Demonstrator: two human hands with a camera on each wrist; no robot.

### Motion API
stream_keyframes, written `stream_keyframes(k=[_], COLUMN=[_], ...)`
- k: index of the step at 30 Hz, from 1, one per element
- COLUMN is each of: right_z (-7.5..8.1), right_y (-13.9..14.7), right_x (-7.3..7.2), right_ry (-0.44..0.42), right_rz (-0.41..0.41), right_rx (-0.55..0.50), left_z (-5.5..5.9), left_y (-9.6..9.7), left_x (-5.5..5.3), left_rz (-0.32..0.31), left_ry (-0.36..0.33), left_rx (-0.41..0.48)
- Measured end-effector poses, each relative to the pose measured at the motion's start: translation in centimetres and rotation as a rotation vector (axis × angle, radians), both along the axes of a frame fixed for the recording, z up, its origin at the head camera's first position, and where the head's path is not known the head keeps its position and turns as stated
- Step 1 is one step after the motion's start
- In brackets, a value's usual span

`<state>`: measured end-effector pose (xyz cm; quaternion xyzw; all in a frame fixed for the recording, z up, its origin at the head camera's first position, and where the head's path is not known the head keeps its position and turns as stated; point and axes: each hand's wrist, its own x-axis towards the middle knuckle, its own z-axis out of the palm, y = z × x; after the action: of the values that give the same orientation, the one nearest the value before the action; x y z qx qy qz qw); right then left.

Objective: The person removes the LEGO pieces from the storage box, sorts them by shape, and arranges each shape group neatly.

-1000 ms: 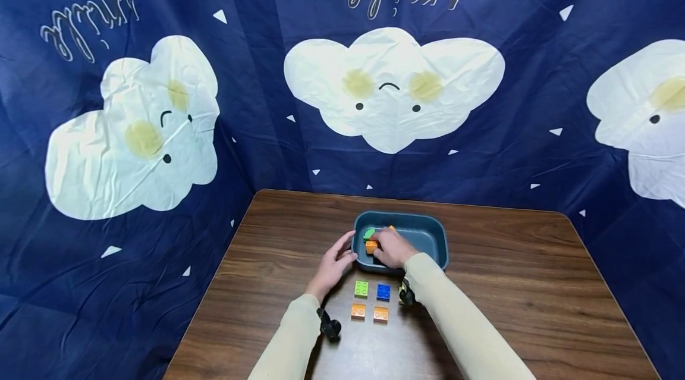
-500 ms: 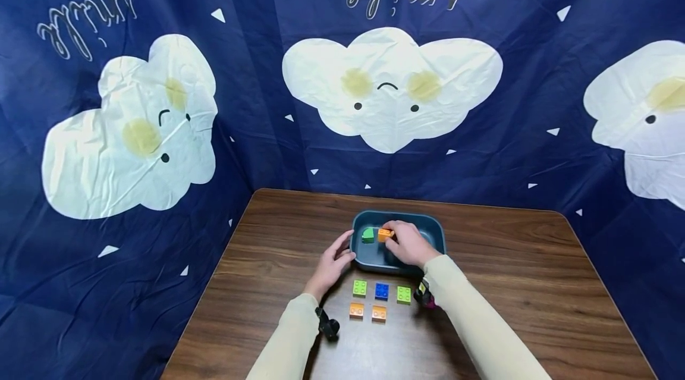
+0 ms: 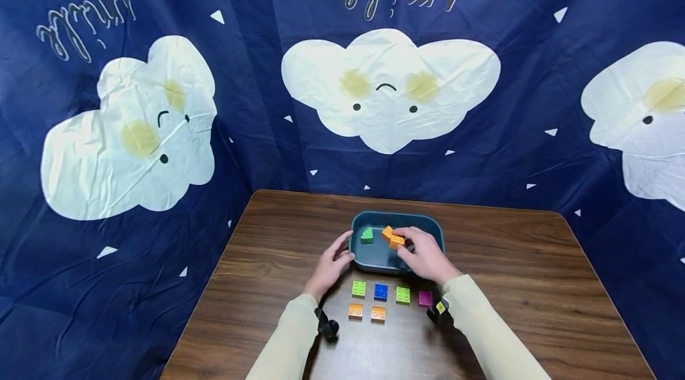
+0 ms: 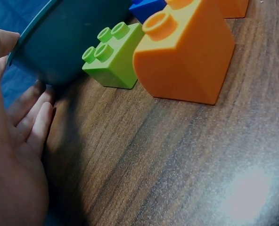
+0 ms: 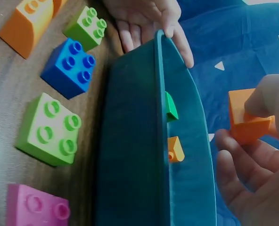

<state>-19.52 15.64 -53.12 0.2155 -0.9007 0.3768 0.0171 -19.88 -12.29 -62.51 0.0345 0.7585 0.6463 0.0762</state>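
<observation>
Above the dark teal bin (image 3: pixel 369 264), my right hand (image 3: pixel 426 256) pinches an orange toy brick (image 5: pixel 238 110) between thumb and fingers. Inside the bin lie a green brick (image 3: pixel 367 236) and another orange brick (image 3: pixel 387 232). My left hand (image 3: pixel 327 268) rests against the bin's left end, fingers loosely extended and touching its rim and outer wall. In front of the bin stands a row of a lime brick (image 3: pixel 358 289), a blue brick (image 3: pixel 380 292), a second lime brick (image 5: pixel 50 129) and a magenta brick (image 3: pixel 425 298).
Two orange curved bricks (image 3: pixel 355 311) stand in a nearer row, close to my left wrist. A wooden table (image 3: pixel 514 273) carries everything. Dark blue cloth (image 3: pixel 257 148) with white clouds hangs behind and at the sides.
My right hand has moved rightward over the bin with the orange brick, uncovering the second orange brick and the magenta brick. My left hand stays at the bin's end.
</observation>
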Motion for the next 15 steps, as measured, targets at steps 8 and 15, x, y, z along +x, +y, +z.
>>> stream_keyframes(k=[8,15], right_z=[-0.1,-0.5], right_y=[0.6,0.9], right_x=[2.2,3.8], right_ry=[0.015,0.02], right_rz=[-0.003,-0.003], right_rx=[-0.046,-0.076], left_z=[0.2,0.4], left_y=[0.0,0.1], left_x=[0.1,0.3], left_rz=[0.002,0.003], left_ry=[0.001,-0.02], left_rx=[0.005,-0.001])
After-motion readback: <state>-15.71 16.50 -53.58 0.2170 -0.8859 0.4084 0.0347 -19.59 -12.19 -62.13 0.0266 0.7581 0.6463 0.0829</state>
